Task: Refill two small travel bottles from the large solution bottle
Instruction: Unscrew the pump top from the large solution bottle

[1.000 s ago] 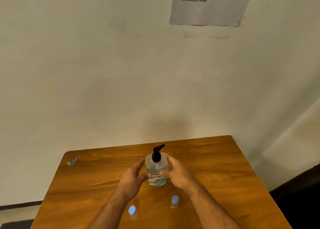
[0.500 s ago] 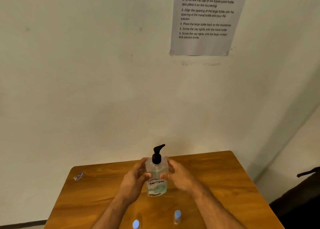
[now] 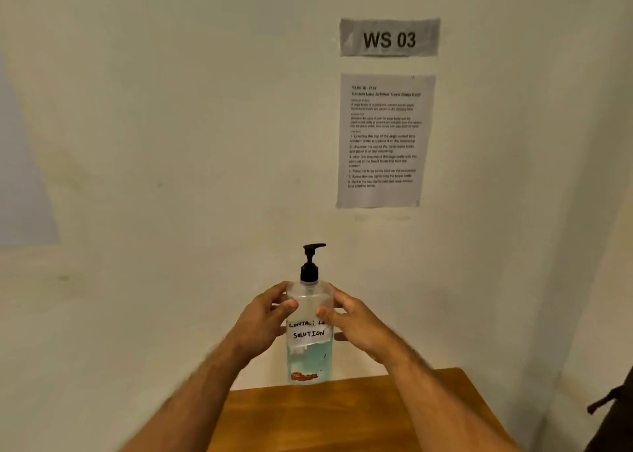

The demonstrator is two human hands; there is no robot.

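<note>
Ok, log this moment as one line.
stage: large bottle lifted | left hand: gripping it | right hand: gripping it | pump cap: on | travel bottles: out of view

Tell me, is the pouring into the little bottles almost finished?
Not yet, it has barely begun. Nothing looks done: the black pump cap is on the large solution bottle. In hand: the left hand and right hand hold that bottle up. Left: uncapping, pouring, recapping. The little bottles are out of view.
</note>
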